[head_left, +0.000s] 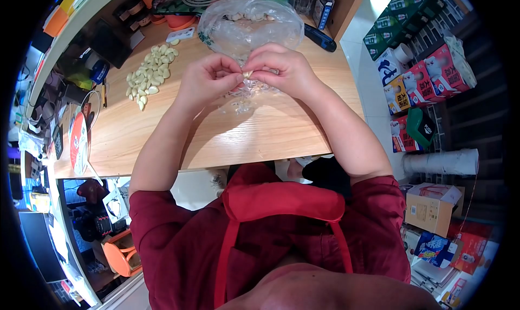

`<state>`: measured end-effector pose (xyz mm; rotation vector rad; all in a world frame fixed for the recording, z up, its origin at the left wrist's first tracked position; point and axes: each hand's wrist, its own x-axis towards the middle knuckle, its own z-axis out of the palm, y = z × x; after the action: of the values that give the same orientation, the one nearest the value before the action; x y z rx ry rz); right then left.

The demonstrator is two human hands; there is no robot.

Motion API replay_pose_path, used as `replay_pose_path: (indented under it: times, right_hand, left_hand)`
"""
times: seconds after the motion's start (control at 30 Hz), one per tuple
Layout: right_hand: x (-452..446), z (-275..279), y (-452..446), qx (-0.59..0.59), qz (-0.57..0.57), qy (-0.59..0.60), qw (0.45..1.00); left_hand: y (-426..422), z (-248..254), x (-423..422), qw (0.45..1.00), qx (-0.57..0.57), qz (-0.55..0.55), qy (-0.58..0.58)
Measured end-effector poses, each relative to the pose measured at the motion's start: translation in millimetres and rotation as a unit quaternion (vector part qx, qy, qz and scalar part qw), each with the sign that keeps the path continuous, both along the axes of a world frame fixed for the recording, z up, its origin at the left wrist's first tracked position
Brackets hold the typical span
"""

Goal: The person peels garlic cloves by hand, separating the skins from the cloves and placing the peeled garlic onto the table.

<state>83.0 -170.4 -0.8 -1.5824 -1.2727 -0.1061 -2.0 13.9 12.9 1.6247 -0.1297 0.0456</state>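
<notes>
Between my two hands, over the desk, is a small pale garlic clove (247, 74). My left hand (219, 77) pinches at it with thumb and forefinger. From the other side my right hand (279, 69) grips the same clove, fingers bent round it. Papery garlic skins (241, 105) lie on the wood below and between the hands. To the left, a spread of peeled garlic cloves (153, 71) rests on the desk. Beyond my hands sits a clear plastic bag (216, 25) with whole garlic bulbs (252, 17) inside.
The wooden desk (244, 142) reaches to my apron. A dark blue-handled tool (319, 37) lies right of the bag, and a white blister-like strip (180, 34) is near the cloves. A red-and-white round fan (79, 142) is at left. Boxes (417, 82) stack on the right floor.
</notes>
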Motion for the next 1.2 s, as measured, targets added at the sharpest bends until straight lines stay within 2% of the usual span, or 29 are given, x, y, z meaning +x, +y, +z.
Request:
replay_pose_path:
  times: [0.43, 0.83, 1.03, 1.13, 1.2]
  right_hand:
    - [0.3, 0.1, 0.0, 0.005, 0.019, -0.001, 1.0]
    - [-4.7, 6.8, -2.4, -0.011, 0.075, 0.052, 0.996]
    - [-3.2, 4.8, -2.1, -0.025, 0.067, 0.07, 0.995]
    - [-1.9, 3.0, -2.2, -0.026, 0.06, 0.1, 0.993]
    - [-5.3, 3.7, -2.4, -0.025, 0.064, 0.189, 0.98]
  left_hand:
    - [2.8, 1.9, 0.5, 0.999, -0.016, -0.025, 0.023]
    - [9.6, 1.6, 3.7, 0.994, -0.053, -0.068, 0.059]
    - [5.8, -0.3, 4.3, 0.997, -0.05, -0.044, 0.043]
    - [6.1, 1.2, 4.2, 0.999, -0.037, -0.031, 0.018]
    - [5.2, 2.2, 2.9, 0.999, -0.032, -0.023, 0.008]
